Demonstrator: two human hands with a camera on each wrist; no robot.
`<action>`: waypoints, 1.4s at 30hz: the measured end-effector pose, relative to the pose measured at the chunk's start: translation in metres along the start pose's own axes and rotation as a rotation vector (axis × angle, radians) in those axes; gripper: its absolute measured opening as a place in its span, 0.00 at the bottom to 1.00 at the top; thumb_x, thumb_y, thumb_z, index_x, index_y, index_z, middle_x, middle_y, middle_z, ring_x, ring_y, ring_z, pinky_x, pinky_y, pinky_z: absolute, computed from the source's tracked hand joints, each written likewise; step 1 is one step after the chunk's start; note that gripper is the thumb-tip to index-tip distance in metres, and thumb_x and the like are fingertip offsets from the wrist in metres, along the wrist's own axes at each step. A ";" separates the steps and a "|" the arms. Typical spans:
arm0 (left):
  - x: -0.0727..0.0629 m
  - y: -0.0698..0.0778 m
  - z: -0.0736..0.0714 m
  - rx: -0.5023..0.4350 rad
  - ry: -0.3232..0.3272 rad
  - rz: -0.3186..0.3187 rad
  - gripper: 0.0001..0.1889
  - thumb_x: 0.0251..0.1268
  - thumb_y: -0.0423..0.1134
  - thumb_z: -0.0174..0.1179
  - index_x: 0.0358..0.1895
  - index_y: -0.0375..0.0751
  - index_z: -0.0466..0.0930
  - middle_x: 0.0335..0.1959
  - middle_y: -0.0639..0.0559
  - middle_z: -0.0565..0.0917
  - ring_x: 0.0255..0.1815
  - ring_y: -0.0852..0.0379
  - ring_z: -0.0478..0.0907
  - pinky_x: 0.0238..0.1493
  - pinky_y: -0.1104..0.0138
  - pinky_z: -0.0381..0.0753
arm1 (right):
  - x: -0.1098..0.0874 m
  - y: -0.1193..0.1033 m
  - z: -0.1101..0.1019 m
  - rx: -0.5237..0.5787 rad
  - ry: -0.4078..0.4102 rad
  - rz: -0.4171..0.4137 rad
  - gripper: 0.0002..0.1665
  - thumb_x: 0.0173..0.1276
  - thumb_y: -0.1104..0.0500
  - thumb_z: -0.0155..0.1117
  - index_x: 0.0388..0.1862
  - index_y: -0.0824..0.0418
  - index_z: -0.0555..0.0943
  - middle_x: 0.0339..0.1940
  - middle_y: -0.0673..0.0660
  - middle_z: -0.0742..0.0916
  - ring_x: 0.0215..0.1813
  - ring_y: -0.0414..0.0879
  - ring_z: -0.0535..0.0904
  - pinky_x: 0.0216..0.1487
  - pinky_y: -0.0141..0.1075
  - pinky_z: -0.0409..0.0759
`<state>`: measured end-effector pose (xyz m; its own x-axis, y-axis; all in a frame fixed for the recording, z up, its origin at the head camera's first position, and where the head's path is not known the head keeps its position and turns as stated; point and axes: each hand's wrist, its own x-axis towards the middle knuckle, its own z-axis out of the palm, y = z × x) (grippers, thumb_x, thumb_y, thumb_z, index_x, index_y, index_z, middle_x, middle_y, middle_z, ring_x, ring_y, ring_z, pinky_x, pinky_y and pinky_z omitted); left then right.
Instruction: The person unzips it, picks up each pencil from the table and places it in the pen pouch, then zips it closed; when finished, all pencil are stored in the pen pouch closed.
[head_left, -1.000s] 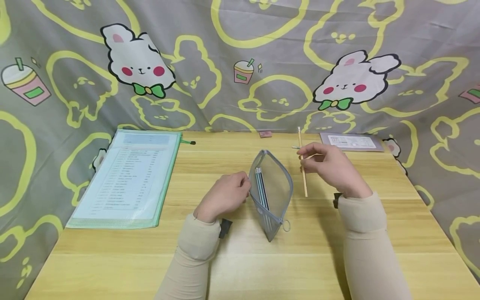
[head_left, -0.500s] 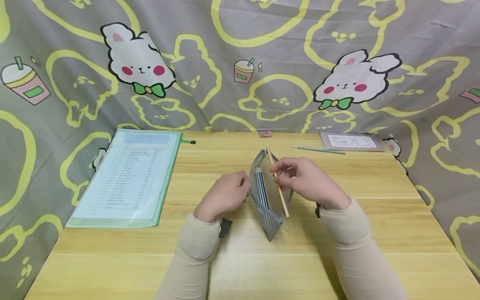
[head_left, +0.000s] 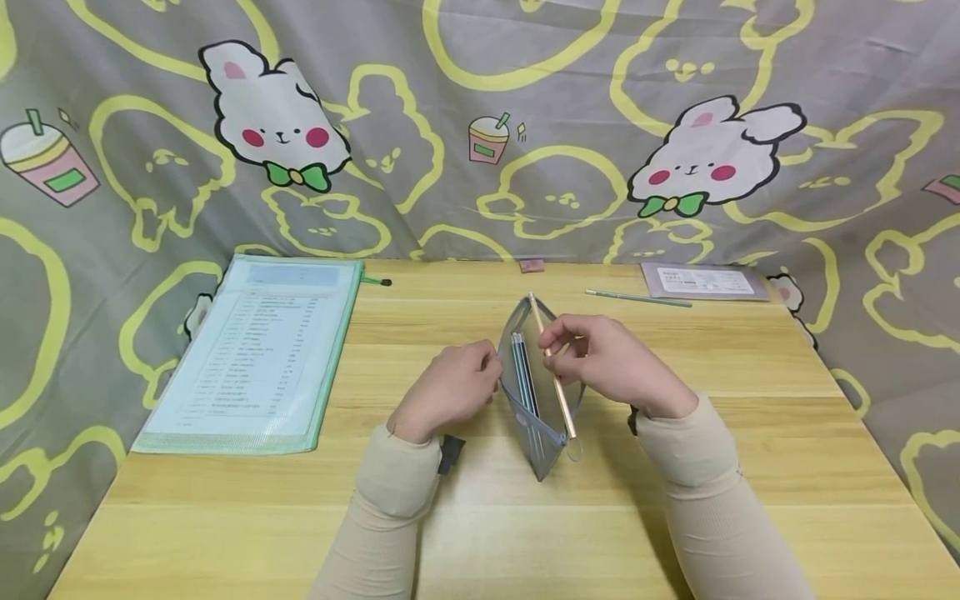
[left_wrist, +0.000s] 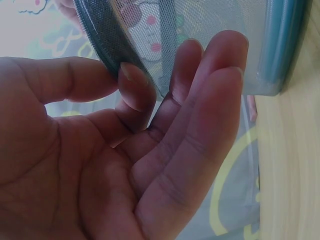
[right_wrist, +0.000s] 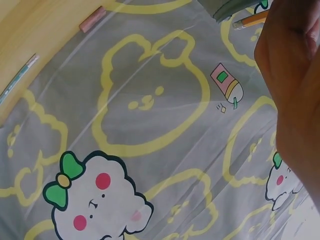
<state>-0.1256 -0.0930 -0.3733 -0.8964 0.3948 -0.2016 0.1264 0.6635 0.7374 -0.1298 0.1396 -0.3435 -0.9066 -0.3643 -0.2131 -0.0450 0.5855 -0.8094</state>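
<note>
A grey mesh zip pouch (head_left: pixel 542 457) stands with its mouth spread wide on the table. My left hand (head_left: pixel 448 387) pinches its left rim between thumb and index finger; the left wrist view shows the zipper edge (left_wrist: pixel 102 47) in that pinch, the other fingers extended beside the mesh. Several pencils (head_left: pixel 527 375) lean inside the pouch. Over the mouth, my right hand (head_left: pixel 611 362) pinches a yellow pencil (head_left: pixel 561 396), which slants along the opening. In the right wrist view the pencil's eraser end (right_wrist: pixel 245 23) sticks out past the fingers, close to the pouch.
On the left lies a green-edged zip document folder (head_left: pixel 247 358) with a printed sheet. Toward the back are a pink eraser (head_left: pixel 532 266), a teal pencil (head_left: pixel 637 298) and a flat purplish packet (head_left: pixel 705 282) with a white label. A patterned curtain (head_left: pixel 420 125) borders the table.
My right hand has carried the yellow pencil leftward from beside the pouch to over its mouth, uncovering the teal pencil behind. The left hand keeps its hold on the rim.
</note>
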 end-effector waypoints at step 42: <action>0.002 0.001 0.002 -0.028 -0.013 -0.013 0.15 0.83 0.42 0.45 0.36 0.45 0.79 0.26 0.52 0.81 0.23 0.56 0.72 0.25 0.64 0.70 | 0.009 0.004 0.019 -0.115 0.062 -0.012 0.07 0.73 0.62 0.67 0.46 0.63 0.84 0.35 0.55 0.87 0.32 0.44 0.85 0.37 0.40 0.85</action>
<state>-0.1262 -0.0906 -0.3739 -0.8921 0.3948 -0.2196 0.1027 0.6505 0.7525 -0.1303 0.1247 -0.3589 -0.9298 -0.3283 -0.1663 -0.1009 0.6619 -0.7428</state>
